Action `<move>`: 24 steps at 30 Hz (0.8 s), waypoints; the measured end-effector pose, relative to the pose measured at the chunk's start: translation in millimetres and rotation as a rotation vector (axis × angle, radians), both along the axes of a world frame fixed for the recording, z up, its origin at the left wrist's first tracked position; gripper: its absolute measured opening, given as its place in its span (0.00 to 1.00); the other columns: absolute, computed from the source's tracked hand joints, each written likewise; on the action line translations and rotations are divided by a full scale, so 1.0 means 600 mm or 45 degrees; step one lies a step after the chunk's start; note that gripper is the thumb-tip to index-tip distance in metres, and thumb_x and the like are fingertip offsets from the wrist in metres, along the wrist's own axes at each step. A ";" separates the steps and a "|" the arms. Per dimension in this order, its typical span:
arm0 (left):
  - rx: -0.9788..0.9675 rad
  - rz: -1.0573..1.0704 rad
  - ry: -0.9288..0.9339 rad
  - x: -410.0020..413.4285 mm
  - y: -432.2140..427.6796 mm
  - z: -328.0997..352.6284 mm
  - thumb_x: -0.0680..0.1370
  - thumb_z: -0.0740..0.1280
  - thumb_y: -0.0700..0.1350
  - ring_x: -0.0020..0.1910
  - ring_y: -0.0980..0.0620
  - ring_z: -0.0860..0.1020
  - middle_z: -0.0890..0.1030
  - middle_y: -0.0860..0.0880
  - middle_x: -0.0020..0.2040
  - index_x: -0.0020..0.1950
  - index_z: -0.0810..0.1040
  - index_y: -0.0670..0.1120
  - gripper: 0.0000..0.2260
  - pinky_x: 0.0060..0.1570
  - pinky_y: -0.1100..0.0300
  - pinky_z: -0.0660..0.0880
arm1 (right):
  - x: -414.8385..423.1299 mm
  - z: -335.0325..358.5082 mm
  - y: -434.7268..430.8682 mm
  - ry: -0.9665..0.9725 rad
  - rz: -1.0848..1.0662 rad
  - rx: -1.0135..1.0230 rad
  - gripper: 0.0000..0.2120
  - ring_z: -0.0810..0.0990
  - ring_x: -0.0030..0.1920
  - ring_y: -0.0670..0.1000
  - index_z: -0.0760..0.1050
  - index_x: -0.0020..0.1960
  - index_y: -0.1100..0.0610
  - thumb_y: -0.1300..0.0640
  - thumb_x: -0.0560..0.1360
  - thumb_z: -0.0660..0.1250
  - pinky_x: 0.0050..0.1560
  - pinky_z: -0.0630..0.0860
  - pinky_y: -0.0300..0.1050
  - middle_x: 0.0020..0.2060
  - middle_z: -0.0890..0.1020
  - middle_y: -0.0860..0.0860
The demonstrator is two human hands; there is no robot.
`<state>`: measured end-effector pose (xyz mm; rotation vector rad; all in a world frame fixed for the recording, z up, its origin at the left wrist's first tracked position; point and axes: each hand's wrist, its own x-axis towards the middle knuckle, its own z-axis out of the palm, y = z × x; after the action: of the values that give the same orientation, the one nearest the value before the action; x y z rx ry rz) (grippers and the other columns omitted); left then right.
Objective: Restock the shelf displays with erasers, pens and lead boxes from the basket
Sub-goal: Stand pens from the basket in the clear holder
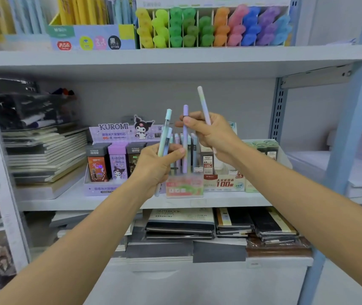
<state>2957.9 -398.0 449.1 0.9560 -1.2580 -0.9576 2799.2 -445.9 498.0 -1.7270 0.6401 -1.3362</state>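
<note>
My left hand (154, 167) grips two pastel pens (164, 134), a mint one and a blue one, tips pointing up. My right hand (211, 134) holds a lilac pen (185, 142) between thumb and forefinger, its lower end among the pens in the pink pen display box (184, 187). The same hand also carries a green-to-lilac pen (203, 104) sticking up behind the fingers. Left of the pen box stands the Kuromi lead box display (109, 166). To the right is a white lead box display (224, 183). No basket or erasers are in view.
The middle shelf (230, 200) also carries stacked notebooks (46, 155) at the left. Coloured highlighters (210, 27) fill the shelf above. Wrapped notebooks (219, 225) lie on the shelf below. A blue upright post (351, 119) stands at the right.
</note>
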 end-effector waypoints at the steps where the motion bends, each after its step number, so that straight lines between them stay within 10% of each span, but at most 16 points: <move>1: 0.003 0.018 -0.002 0.001 0.000 0.001 0.74 0.73 0.43 0.21 0.55 0.58 0.72 0.50 0.27 0.42 0.80 0.46 0.03 0.18 0.66 0.58 | 0.000 0.001 -0.001 -0.023 -0.005 0.000 0.07 0.63 0.21 0.42 0.80 0.52 0.58 0.57 0.76 0.69 0.22 0.62 0.32 0.41 0.86 0.48; 10: 0.236 0.008 0.071 0.033 -0.013 -0.002 0.82 0.56 0.49 0.21 0.56 0.58 0.67 0.52 0.29 0.45 0.74 0.45 0.12 0.19 0.65 0.58 | -0.030 -0.026 -0.052 0.077 -0.449 -0.119 0.07 0.82 0.47 0.47 0.81 0.51 0.58 0.59 0.73 0.72 0.47 0.78 0.35 0.45 0.83 0.53; 24: 0.050 -0.037 -0.049 0.036 -0.023 -0.029 0.84 0.57 0.48 0.27 0.55 0.62 0.70 0.50 0.34 0.54 0.74 0.44 0.10 0.24 0.64 0.63 | -0.016 -0.045 -0.076 0.464 -0.411 -0.129 0.09 0.81 0.37 0.44 0.79 0.52 0.58 0.59 0.73 0.73 0.38 0.77 0.34 0.38 0.83 0.52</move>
<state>2979.2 -411.9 431.7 0.9932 -1.2929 -0.9940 2789.8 -491.7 471.0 -2.0353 1.1123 -1.2918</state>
